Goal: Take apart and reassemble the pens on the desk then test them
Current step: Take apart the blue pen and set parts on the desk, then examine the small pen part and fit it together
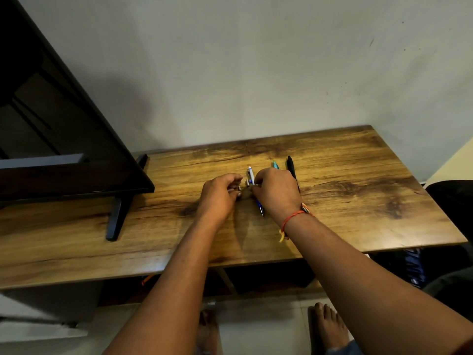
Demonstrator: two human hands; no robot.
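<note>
I am looking down on a wooden bench (345,201) set against a pale wall. At far left a dark flat screen (64,162) stands on it, with one black foot (117,219) reaching toward the near edge.

Near the middle of the bench, the left hand (220,196) has its fingers curled tight, pinching a small dark part (239,187) with a pale end. Just right of it a white and blue pen (251,175) lies on the bench, its cap end toward the wall and its tip toward me.

The right hand (276,193) is knuckles up over the middle of that pen, close to the left hand. Its fingers are curled under, and I cannot tell whether they grip anything. An orange thread band (294,216) circles its wrist.

Just beyond the right hand's knuckles a teal pen (275,164) pokes out. Beside it to the right lies a black pen (290,166), partly hidden by the hand. A dark chair (450,213) sits at far right.
</note>
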